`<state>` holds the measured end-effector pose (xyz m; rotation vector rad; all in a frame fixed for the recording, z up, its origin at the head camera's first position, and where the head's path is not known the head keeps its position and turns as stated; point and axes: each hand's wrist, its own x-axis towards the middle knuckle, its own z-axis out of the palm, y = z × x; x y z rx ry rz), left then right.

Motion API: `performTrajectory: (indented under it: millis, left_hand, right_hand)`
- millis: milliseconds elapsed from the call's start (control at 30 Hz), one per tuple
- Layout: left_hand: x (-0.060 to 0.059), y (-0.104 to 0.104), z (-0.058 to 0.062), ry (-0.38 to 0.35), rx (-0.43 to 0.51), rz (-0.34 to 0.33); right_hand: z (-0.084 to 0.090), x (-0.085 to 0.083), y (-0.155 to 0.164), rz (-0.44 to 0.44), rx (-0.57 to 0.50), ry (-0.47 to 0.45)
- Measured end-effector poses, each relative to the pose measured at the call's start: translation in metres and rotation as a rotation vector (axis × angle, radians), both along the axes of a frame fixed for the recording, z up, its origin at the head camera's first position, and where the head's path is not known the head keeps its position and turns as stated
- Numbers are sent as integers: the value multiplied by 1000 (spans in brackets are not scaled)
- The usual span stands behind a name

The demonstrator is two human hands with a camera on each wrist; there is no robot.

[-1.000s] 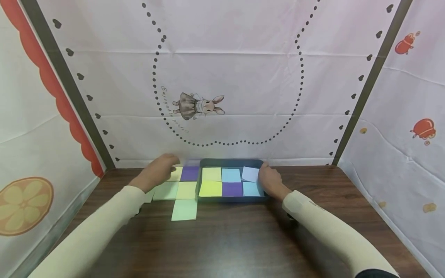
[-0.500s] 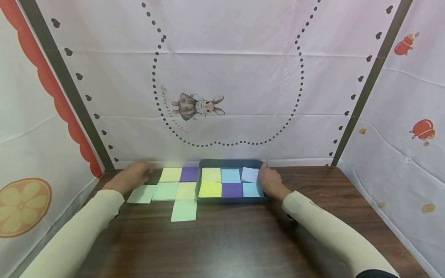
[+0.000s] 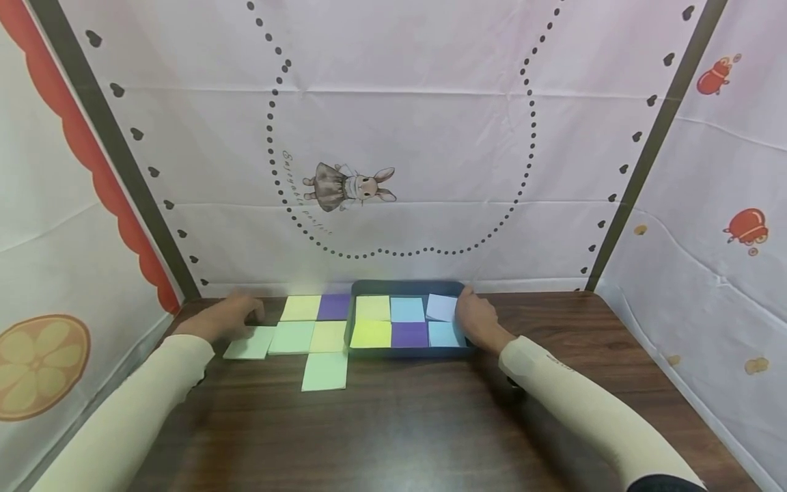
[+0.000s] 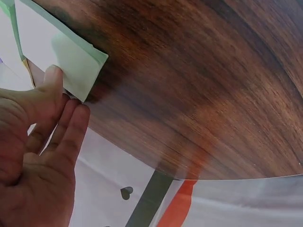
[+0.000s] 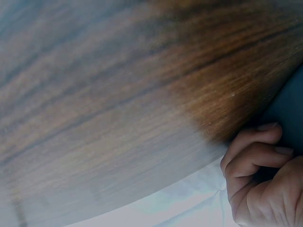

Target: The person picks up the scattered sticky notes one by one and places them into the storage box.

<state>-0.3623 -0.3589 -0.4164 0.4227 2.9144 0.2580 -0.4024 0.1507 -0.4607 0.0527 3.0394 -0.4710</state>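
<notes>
A dark blue tray (image 3: pixel 393 353) sits at the back of the table, with yellow, blue and purple sticky note pads in two rows. My right hand (image 3: pixel 478 321) grips its right wall; in the right wrist view the fingers (image 5: pixel 258 153) curl against the dark side. At far left, my left hand (image 3: pixel 221 318) is at the far edge of a pale green sticky note pad (image 3: pixel 249 346). In the left wrist view, the thumb (image 4: pixel 53 78) overlaps this green pad (image 4: pixel 71 61), with the other fingers loosely extended beside its edge. Whether the thumb touches it, I cannot tell.
Left of the tray lie more sticky note pads: yellow (image 3: pixel 301 308), purple (image 3: pixel 334 307), green (image 3: pixel 292 337), pale yellow (image 3: pixel 328 336) and another green (image 3: pixel 324 371). Patterned cloth walls (image 3: pixel 430 225) enclose the brown wooden table (image 3: pixel 399 424) at the back and sides.
My left hand has moved left from above the yellow pad to the leftmost green pad, then slightly down towards it. The right hand stays on the tray.
</notes>
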Motion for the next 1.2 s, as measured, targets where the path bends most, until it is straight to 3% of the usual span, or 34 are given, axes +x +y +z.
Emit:
performTrajectory:
  millis: [367,800,1200]
  left_hand:
    - [0,-2,-4,-2,49,-24]
    - [-7,-6,-7,-31,40,4]
    - [-3,-9,2,-58,115,16]
  right_hand:
    - [2,-3,0,18,45,10]
    - [0,-2,2,23,27,14]
    - [3,2,0,25,38,1]
